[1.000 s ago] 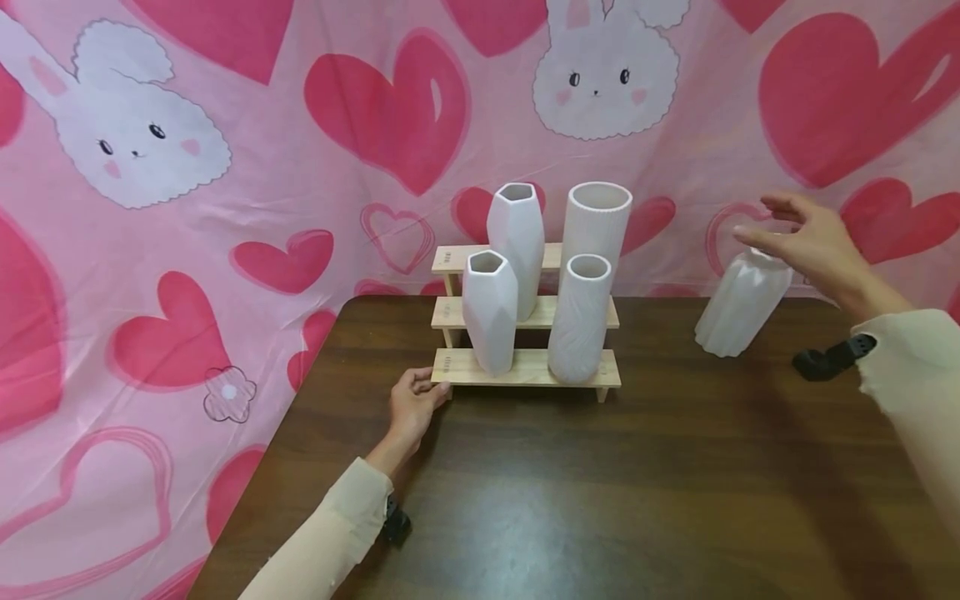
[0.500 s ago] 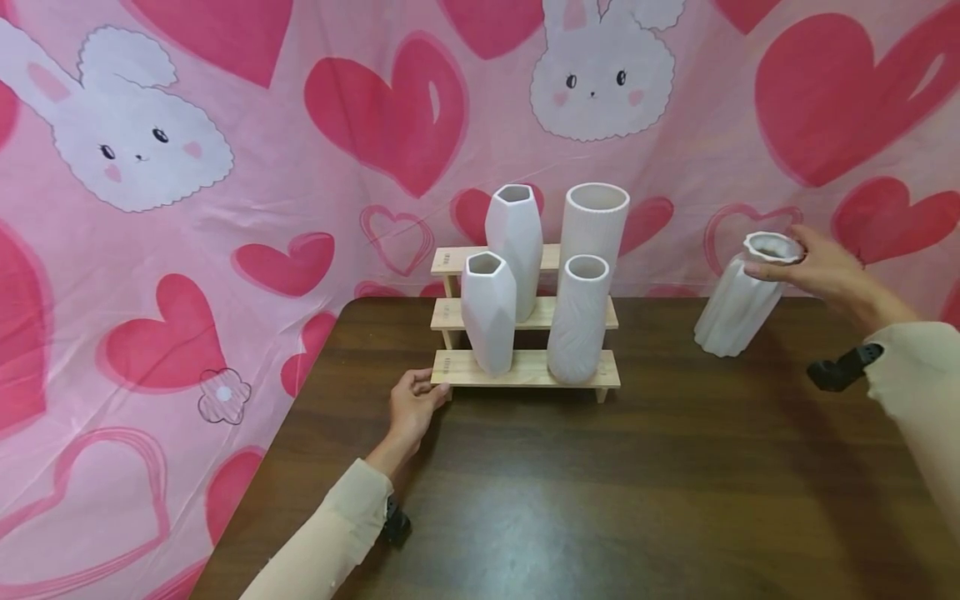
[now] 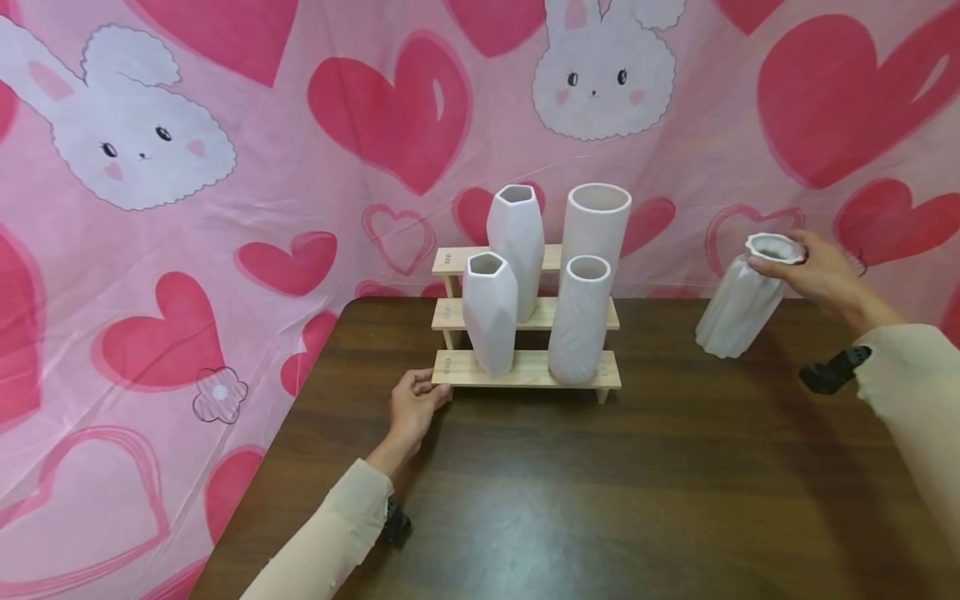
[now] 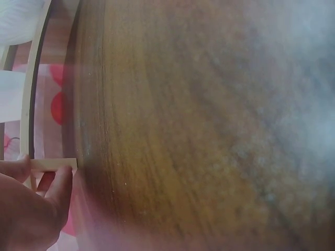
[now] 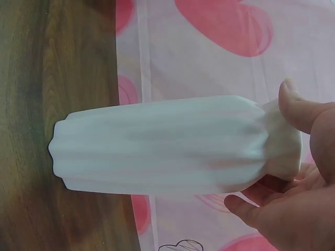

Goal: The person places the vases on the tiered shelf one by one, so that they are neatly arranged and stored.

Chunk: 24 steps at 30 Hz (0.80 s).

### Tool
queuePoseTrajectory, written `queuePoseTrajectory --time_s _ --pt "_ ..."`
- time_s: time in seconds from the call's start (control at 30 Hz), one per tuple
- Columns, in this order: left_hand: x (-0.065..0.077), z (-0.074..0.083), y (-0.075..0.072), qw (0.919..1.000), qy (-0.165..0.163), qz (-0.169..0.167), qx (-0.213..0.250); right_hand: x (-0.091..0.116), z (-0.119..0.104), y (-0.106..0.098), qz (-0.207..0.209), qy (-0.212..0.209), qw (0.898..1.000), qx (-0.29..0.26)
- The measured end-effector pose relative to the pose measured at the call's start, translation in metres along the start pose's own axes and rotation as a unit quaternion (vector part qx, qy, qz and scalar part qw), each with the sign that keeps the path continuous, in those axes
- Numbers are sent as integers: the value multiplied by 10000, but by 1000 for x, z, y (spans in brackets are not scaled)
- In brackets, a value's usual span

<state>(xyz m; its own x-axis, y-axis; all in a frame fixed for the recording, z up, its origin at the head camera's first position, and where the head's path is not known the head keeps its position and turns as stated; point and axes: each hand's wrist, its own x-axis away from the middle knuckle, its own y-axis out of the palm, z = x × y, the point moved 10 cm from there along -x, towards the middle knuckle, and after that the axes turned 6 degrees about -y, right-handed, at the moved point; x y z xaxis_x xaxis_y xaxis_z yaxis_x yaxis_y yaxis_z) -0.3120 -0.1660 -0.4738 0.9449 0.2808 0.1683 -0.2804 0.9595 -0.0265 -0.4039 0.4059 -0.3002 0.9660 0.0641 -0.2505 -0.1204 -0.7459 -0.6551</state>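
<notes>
My right hand (image 3: 825, 271) holds a white fluted vase (image 3: 738, 308) by its neck, thumb on the near side and fingers behind. In the right wrist view the vase (image 5: 162, 146) has its base at the tabletop. My left hand (image 3: 412, 408) pinches the front left corner of a three-tier wooden stand (image 3: 532, 367); in the left wrist view its fingers (image 4: 63, 188) grip the end piece of the stand. On the stand are two faceted white vases, a shorter one (image 3: 491, 317) in front and a taller one (image 3: 517, 242) behind. Right of them rise a leaf-patterned vase (image 3: 577, 333) and a ribbed cylinder vase (image 3: 596, 221).
A dark brown wooden table (image 3: 600, 500) bears the stand and the fluted vase. Directly behind its back edge hangs a pink cloth (image 3: 285, 200) printed with hearts and rabbits. Each wrist carries a black camera mount (image 3: 832, 371).
My right hand has come down from above the fluted vase and closed round its neck. The left hand stays at the corner of the stand.
</notes>
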Motion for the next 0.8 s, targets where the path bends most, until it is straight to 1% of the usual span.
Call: queuePoseTrajectory --time_s 0.3,0.47,0.63,0.7,0.8 --pt "0 0 0 10000 26 -8 -89 1 4 1 150 109 9987 -485" --pt "-1 -1 0 10000 42 -32 -32 1 7 1 215 221 9978 -581" --pt "0 0 0 10000 12 -3 -40 3 9 1 249 295 9951 -905" --pt "0 0 0 10000 4 0 -71 4 10 0 283 330 9947 -928" --pt "0 0 0 10000 13 -14 -89 4 12 -2 320 402 9955 -794"
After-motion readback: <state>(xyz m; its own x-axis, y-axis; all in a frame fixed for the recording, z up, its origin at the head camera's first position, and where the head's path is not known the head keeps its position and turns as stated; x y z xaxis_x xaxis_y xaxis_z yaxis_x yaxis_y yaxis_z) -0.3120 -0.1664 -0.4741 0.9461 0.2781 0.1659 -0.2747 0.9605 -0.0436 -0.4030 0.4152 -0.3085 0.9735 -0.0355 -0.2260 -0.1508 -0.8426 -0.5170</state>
